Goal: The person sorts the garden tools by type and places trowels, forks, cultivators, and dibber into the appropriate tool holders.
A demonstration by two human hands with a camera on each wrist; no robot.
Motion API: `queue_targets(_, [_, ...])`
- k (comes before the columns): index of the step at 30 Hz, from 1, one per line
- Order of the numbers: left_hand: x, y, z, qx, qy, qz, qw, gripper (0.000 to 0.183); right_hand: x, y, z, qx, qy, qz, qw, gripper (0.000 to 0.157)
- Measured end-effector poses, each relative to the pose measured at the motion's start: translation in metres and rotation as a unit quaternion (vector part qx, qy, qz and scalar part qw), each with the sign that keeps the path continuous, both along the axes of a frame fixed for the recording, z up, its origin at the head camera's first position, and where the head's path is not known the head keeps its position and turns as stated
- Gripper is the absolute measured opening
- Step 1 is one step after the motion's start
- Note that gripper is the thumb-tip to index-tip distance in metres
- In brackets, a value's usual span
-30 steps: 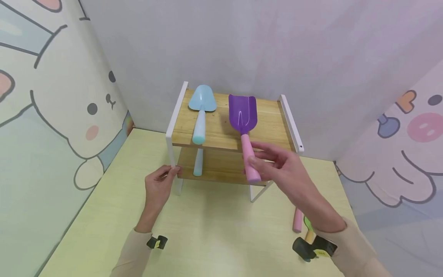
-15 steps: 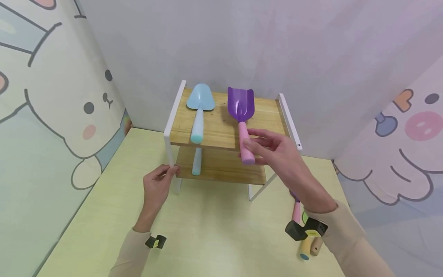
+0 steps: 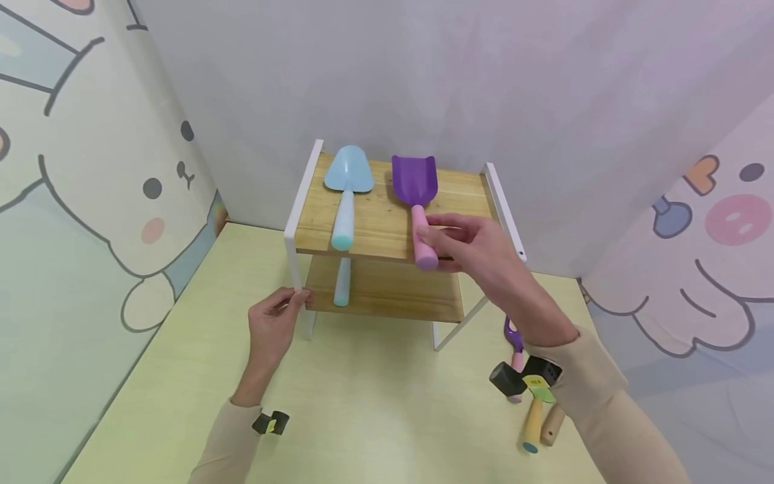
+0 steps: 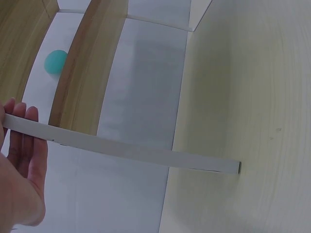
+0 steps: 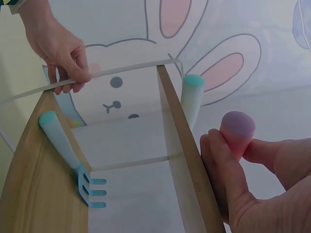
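My right hand [image 3: 474, 252] grips the pink handle of a toy shovel with a purple blade [image 3: 414, 180], over the top board of a small two-tier shelf [image 3: 375, 228]. In the right wrist view, fingers [image 5: 226, 167] wrap the handle close beside the board's front edge. My left hand [image 3: 275, 323] pinches the shelf's white front-left leg [image 4: 121, 147]. A light-blue trowel [image 3: 349, 171] lies on the top board, left of the shovel, its handle toward me. On the lower board lies a blue hand rake [image 5: 60, 141], mostly hidden from above by the top board.
On the table at right, partly under my right forearm, lie a purple tool with a pink handle [image 3: 514, 336], a yellow-handled tool with a green head [image 3: 533, 423] and a brown handle [image 3: 553, 425]. Cartoon-printed curtains [image 3: 91, 202] enclose the table on several sides.
My right hand has moved forward and slightly left with the shovel, bringing its handle back over the top board's front edge. More of the tools at right now show. My left hand keeps its hold.
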State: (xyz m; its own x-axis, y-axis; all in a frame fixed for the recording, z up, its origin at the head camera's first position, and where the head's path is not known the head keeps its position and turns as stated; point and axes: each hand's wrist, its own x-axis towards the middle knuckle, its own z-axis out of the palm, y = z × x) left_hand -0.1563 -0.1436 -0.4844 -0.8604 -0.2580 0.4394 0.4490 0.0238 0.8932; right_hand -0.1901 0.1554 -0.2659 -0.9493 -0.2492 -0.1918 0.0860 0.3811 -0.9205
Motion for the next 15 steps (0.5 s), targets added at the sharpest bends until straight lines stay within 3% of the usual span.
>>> queue_targets(8, [0.000, 0.001, -0.001, -0.001, -0.001, 0.006, 1.0000, 0.006, -0.013, -0.008, 0.009, 0.000, -0.010, -0.003, 1.000, 0.049])
queue_targets(15, [0.000, 0.001, -0.001, 0.003, -0.002, 0.006, 1.0000, 0.007, -0.016, -0.013, 0.011, 0.009, 0.030, 0.000, 1.000, 0.050])
